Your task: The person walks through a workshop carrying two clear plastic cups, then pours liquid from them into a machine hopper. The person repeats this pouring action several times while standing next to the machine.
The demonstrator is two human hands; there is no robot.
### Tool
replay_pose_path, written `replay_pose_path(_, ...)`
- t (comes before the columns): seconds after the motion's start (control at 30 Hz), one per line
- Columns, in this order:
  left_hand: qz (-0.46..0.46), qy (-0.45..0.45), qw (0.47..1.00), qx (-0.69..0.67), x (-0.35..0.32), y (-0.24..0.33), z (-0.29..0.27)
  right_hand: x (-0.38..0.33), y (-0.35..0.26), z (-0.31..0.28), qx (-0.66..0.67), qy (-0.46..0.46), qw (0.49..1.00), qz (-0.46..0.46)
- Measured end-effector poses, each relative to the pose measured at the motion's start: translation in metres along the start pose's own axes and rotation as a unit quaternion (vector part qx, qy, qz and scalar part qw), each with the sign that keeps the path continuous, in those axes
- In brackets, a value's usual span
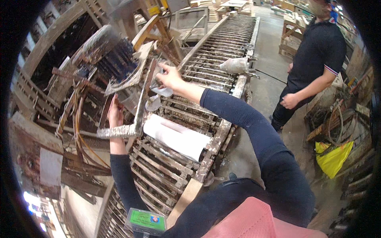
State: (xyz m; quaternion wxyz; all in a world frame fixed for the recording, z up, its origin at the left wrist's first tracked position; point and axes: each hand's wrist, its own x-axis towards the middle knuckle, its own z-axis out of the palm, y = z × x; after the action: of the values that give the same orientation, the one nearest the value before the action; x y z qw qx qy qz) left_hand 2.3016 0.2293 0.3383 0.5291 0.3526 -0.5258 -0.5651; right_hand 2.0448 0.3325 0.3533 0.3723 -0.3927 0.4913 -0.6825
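Observation:
My right hand (171, 77) is at the upper side of a dirty metal frame (146, 85), its fingers bent in close to the edge. What they pinch is too small to tell. My left hand (115, 113) reaches up inside the frame's near side, behind its crusted lower bar (117, 131), fingers stretched upward near a plate corner. A whitish translucent piece (162, 91) and a round pale cup-like part (152, 103) sit just below my right hand. A smooth white cylinder or rolled sheet (176, 137) lies across the roller conveyor (162, 168).
A dusty blue motor (115, 59) adjoins the frame, with hoses (79, 119) hanging beside it. Farther along the conveyor lies a whitish wrapped bundle (234, 65). A person in dark clothes (317, 55) stands at the right, near a yellow bag (333, 158).

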Motion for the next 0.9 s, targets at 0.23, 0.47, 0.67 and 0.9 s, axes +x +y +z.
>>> replay_pose_path(0.23, -0.013, -0.01, 1.0, -0.005, -0.001, 0.003, 0.004, -0.003, 0.001, -0.004, 0.022, -0.011, 1.0, -0.014)
replay_pose_path(0.47, -0.014, -0.06, 0.998, -0.027, 0.002, 0.004, 0.007, -0.007, -0.003, -0.004, -0.002, 0.016, 1.0, -0.002)
replay_pose_path(0.67, 0.06, -0.087, 0.994, -0.031, 0.011, -0.009, -0.014, -0.006, 0.001, -0.002, 0.013, -0.023, 0.999, -0.042)
replay_pose_path(0.9, 0.063, -0.047, 0.997, 0.01, 0.01, -0.007, -0.013, 0.0, 0.008, 0.006, 0.024, -0.004, 0.999, -0.02)
